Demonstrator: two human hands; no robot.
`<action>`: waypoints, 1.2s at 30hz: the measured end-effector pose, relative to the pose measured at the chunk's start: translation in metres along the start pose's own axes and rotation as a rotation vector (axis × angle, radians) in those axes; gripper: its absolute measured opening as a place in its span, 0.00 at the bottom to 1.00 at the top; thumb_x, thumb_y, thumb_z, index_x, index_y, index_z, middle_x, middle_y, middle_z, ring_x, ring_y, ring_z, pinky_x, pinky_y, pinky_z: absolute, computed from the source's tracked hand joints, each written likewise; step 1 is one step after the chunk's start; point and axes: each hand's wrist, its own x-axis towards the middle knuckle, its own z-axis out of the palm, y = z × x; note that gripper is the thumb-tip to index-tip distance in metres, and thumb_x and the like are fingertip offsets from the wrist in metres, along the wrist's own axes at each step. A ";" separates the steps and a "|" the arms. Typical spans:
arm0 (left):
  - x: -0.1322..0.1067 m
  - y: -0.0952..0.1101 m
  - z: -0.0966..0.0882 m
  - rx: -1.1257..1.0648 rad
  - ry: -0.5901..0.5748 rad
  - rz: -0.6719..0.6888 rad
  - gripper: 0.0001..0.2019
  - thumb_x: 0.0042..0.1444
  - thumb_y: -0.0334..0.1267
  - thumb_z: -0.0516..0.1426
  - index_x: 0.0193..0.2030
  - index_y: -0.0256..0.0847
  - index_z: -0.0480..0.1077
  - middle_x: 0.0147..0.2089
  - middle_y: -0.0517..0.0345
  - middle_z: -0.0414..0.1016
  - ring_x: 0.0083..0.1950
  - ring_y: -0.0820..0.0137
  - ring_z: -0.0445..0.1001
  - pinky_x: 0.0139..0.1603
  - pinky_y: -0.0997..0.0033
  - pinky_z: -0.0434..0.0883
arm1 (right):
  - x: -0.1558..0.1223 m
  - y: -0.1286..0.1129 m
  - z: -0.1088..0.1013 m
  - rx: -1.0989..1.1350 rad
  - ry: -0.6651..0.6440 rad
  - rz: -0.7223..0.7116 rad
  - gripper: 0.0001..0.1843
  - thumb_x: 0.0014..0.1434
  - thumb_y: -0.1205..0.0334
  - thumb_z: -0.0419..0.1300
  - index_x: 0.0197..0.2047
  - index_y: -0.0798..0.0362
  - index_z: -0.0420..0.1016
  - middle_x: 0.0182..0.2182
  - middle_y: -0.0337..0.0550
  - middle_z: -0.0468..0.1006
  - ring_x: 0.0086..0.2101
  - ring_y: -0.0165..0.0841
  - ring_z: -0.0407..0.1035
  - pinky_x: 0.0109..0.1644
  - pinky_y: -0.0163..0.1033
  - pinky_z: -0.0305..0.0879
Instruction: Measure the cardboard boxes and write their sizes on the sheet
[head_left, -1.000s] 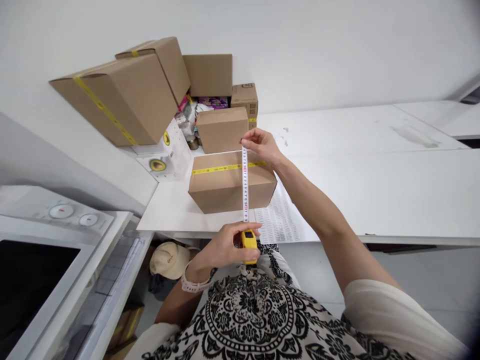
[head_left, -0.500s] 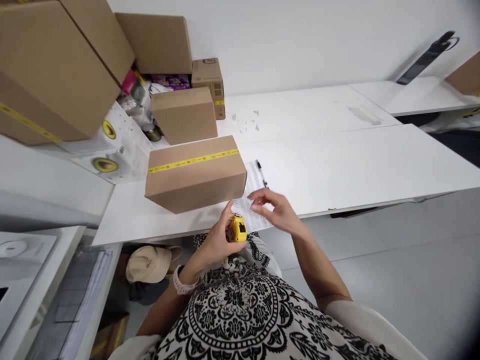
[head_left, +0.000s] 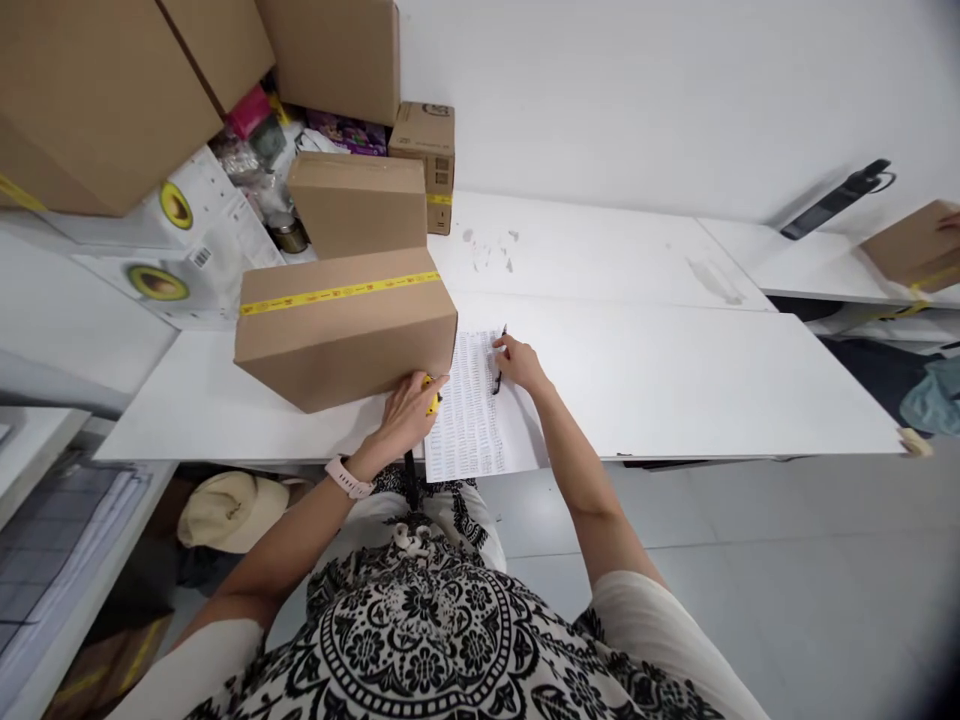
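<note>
My left hand [head_left: 409, 412] is closed around a yellow tape measure [head_left: 432, 395], beside the lower right corner of a taped cardboard box [head_left: 349, 330]. Only part of the tape measure shows past the fingers. On the white table, a printed sheet [head_left: 469, 440] covered in rows of small text lies to the right of the box, its near end reaching over the table edge. My right hand [head_left: 521, 362] rests at the sheet's right side, its fingers pinched on a black pen [head_left: 497, 382].
Behind the taped box stand another carton [head_left: 360, 205] and a small printed carton [head_left: 424, 150]. White boxes with avocado pictures [head_left: 176, 205] are at the left under a big carton. A black bottle [head_left: 836, 200] stands far right, near a box held by another person's hand [head_left: 951, 221].
My left hand has moved forward to the box's corner with the tape measure. My right hand has reached forward and taken hold of the pen on the sheet. The view has shifted.
</note>
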 end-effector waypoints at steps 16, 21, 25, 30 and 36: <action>0.066 0.047 0.067 0.041 0.123 0.284 0.24 0.65 0.34 0.52 0.66 0.25 0.62 0.73 0.32 0.59 0.77 0.48 0.50 0.75 0.46 0.50 | 0.008 0.023 0.000 0.832 0.271 -0.044 0.29 0.63 0.28 0.45 0.42 0.47 0.65 0.31 0.43 0.78 0.39 0.37 0.76 0.53 0.47 0.71; 0.084 0.056 0.078 0.098 0.133 0.321 0.21 0.65 0.39 0.54 0.62 0.31 0.65 0.70 0.33 0.64 0.71 0.48 0.60 0.71 0.46 0.57 | 0.017 0.026 0.014 1.085 0.144 -0.036 0.32 0.56 0.32 0.61 0.52 0.49 0.73 0.42 0.46 0.82 0.47 0.40 0.76 0.56 0.47 0.69; 0.091 0.051 0.073 0.144 0.135 0.369 0.20 0.66 0.41 0.54 0.61 0.34 0.66 0.68 0.36 0.66 0.67 0.50 0.64 0.68 0.48 0.61 | 0.019 0.028 0.018 0.977 0.204 0.027 0.21 0.49 0.43 0.72 0.37 0.49 0.75 0.30 0.38 0.77 0.32 0.32 0.70 0.42 0.41 0.68; 0.090 0.052 0.072 0.155 0.131 0.345 0.21 0.67 0.40 0.54 0.62 0.30 0.66 0.69 0.35 0.65 0.68 0.49 0.63 0.70 0.47 0.59 | 0.019 0.029 0.024 0.862 0.241 0.004 0.16 0.60 0.45 0.63 0.37 0.49 0.69 0.25 0.33 0.70 0.27 0.29 0.64 0.34 0.37 0.62; 0.087 0.052 0.072 0.104 0.121 0.342 0.23 0.65 0.39 0.55 0.63 0.29 0.64 0.69 0.33 0.64 0.70 0.48 0.60 0.72 0.46 0.57 | 0.012 0.029 0.025 0.828 0.209 0.062 0.17 0.57 0.46 0.65 0.36 0.49 0.65 0.23 0.33 0.72 0.24 0.30 0.66 0.30 0.38 0.64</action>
